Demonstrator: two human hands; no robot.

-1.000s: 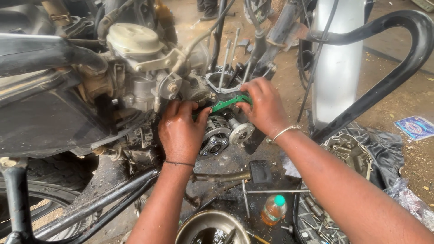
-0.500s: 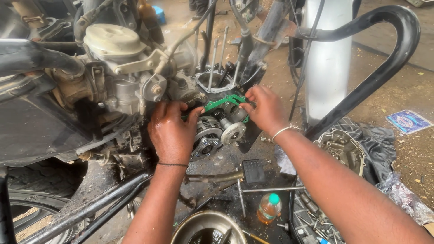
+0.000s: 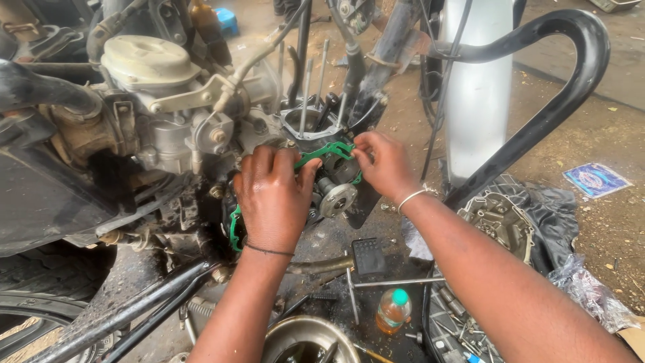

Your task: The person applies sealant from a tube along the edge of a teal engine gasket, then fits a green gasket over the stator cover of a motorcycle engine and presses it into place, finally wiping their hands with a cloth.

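Observation:
A thin green gasket [image 3: 329,149] lies against the open side of a motorcycle engine [image 3: 316,181], its lower edge showing at the left [image 3: 234,228]. My left hand [image 3: 272,198] presses on the gasket's left part, fingers spread over the casing. My right hand [image 3: 383,165] pinches the gasket's upper right edge. A round metal shaft hub [image 3: 338,198] sticks out between my hands. A metal bangle sits on my right wrist.
A carburettor with a cream cap [image 3: 151,64] sits upper left. A black curved pipe [image 3: 571,81] arcs at the right. On the ground lie a removed engine cover [image 3: 500,225], a small orange bottle [image 3: 393,310], a metal bowl [image 3: 309,343] and a tyre [image 3: 27,316].
Both hands have shifted slightly on the gasket, which now lies flatter against the casing. The camera has moved closer and a little lower.

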